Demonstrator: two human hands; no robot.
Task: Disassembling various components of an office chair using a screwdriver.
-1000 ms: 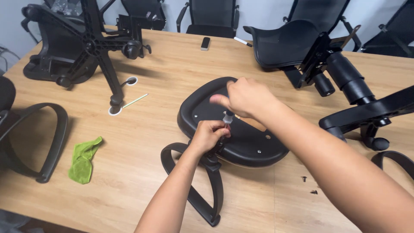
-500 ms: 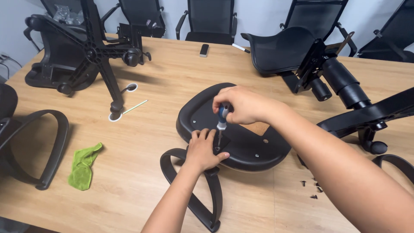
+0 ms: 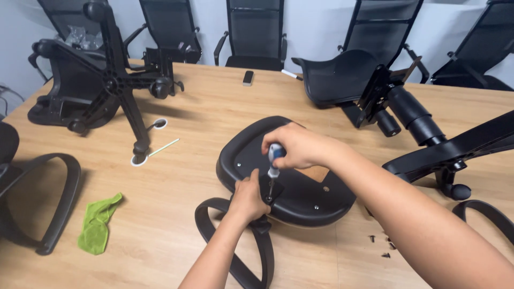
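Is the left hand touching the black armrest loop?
Touching. The head view shows the left hand pressing on the armrest where it meets the seat.

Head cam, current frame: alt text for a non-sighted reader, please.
A person's right hand holds a blue-handled screwdriver upright, tip at the bracket of a black armrest loop that the left hand steadies against an upturned black chair seat on a wooden table. Around it lie a green cloth, loose screws and other chair parts.
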